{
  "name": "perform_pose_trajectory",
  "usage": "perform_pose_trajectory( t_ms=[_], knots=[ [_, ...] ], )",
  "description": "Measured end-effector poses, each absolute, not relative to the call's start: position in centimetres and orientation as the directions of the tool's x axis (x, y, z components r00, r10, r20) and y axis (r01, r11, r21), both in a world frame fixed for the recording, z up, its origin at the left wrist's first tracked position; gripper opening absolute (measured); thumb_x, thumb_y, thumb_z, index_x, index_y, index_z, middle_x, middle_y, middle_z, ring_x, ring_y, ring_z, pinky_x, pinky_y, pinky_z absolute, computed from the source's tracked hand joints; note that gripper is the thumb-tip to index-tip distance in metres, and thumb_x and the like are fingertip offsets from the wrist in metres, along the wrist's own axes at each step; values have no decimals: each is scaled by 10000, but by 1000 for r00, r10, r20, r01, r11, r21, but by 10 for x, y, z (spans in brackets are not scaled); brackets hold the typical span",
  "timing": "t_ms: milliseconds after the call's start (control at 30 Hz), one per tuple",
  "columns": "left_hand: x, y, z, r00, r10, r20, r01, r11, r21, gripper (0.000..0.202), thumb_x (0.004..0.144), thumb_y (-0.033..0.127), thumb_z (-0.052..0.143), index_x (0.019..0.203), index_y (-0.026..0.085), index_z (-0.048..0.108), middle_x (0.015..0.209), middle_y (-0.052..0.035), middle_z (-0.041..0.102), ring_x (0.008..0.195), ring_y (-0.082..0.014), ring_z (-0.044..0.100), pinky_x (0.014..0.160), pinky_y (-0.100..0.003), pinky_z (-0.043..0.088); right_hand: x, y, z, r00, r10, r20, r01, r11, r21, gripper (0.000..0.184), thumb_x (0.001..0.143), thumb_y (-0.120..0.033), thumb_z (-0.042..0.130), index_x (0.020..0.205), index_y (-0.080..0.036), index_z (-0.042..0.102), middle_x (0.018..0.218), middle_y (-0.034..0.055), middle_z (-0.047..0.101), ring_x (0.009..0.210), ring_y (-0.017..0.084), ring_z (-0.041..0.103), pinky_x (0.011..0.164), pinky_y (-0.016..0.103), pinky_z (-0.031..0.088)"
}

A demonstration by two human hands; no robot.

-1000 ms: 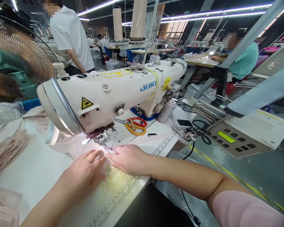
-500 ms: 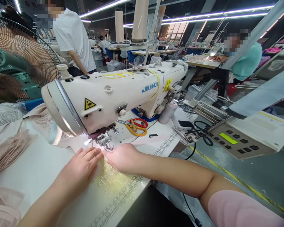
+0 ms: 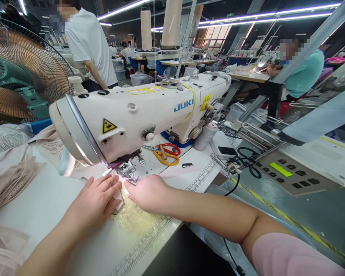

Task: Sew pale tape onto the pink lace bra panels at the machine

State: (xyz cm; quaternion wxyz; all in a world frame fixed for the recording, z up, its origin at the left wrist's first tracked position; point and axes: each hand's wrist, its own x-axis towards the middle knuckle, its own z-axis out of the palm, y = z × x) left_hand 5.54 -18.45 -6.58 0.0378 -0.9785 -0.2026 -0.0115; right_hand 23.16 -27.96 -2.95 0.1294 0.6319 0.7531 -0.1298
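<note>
A white JUKI sewing machine (image 3: 138, 115) stands on the white table (image 3: 46, 199). A pale pink fabric piece (image 3: 87, 174) lies under its presser foot (image 3: 123, 168). My left hand (image 3: 93, 201) lies flat on the fabric just in front of the needle, fingers stretched out. My right hand (image 3: 146, 191) rests beside it to the right, fingers pressed down on the fabric edge near the foot. A patch of yellowed tape (image 3: 135, 218) on the table shows between and below both hands.
Orange and red scissors (image 3: 165, 151) lie behind the needle plate. Lace pieces (image 3: 8, 184) pile at the left. A green fan (image 3: 20, 73) stands at the back left. A control panel (image 3: 287, 172) sits at the right. A person in white stands behind; another sits at the far right.
Both hands have slid a little toward the presser foot along with the fabric. The view has shifted slightly.
</note>
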Motion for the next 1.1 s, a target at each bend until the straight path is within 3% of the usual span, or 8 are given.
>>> perform_pose_trajectory(
  t_ms=[300,400,533,700,833,967,1100],
  knots=[
    [52,-172,-73,865,500,52,502,-858,-108,514,939,469,310,1274,201,593,1386,-96,529,1210,-379,518,990,-672,359,234,-283,-44,-182,950,-253,983,172,-60,582,923,-252,463,1467,-124,299,940,115,695,781,240,638,483,305,379],
    [52,-170,-75,839,543,36,543,-831,-122,564,921,514,328,1305,178,567,1364,-120,548,1224,-394,495,1002,-668,337,237,-289,-56,-218,964,-153,975,209,-73,518,938,-274,436,1426,-115,370,940,119,670,794,234,616,520,305,382],
    [53,-168,-77,796,605,30,599,-779,-185,584,912,495,330,1352,160,520,1339,-146,563,1318,-391,386,1031,-646,306,242,-305,-74,-235,972,33,967,237,-95,384,959,-315,378,1266,-135,523,926,105,633,813,232,581,610,320,394],
    [57,-170,-69,682,731,-23,709,-669,-223,551,919,430,285,1345,182,532,1393,-154,504,1362,-377,326,1060,-609,292,246,-317,-87,-217,968,128,960,235,-154,249,931,-302,418,1054,-170,590,844,68,597,795,206,538,667,310,381],
    [53,-164,-62,558,830,2,815,-547,-191,548,935,419,225,1301,192,564,1454,-167,416,1383,-383,275,1037,-637,305,248,-316,-89,-209,968,141,955,233,-185,219,930,-317,423,990,-183,586,822,51,587,771,189,524,645,298,368],
    [37,-145,-64,395,916,66,918,-392,-57,599,944,494,191,1361,186,492,1517,-166,305,1351,-403,317,994,-627,367,249,-313,-88,-215,964,155,953,242,-183,209,928,-326,441,992,-187,583,857,50,597,791,187,535,651,294,379],
    [24,-130,-69,368,926,85,930,-366,-41,599,953,491,192,1368,177,487,1505,-187,327,1330,-387,373,979,-580,411,248,-319,-88,-197,963,183,955,231,-188,205,924,-319,456,992,-182,592,906,63,600,821,198,544,675,302,408]
  ],
)
